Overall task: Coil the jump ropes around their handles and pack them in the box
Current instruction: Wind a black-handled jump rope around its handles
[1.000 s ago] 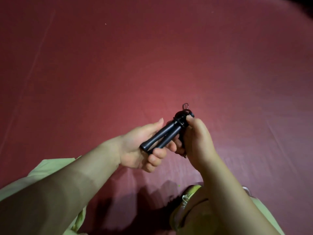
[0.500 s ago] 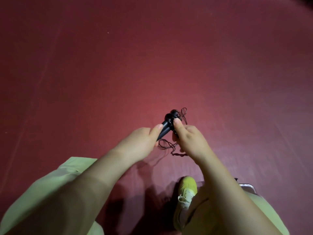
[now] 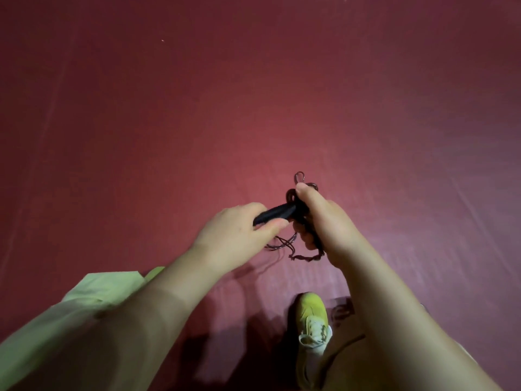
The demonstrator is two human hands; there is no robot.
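Left hand (image 3: 236,235) gripped the handles (image 3: 275,215); right hand (image 3: 324,221) pinched their top, now wrapped with rope (image 3: 284,244). Loose loops hung below the handles. Coiling had advanced; box unseen.

A dark red floor (image 3: 197,122) fills the view, with faint straight seams running across it. A yellow-green shoe (image 3: 313,320) with pale laces stands near, right of centre. A light green garment (image 3: 93,294) shows at near left.
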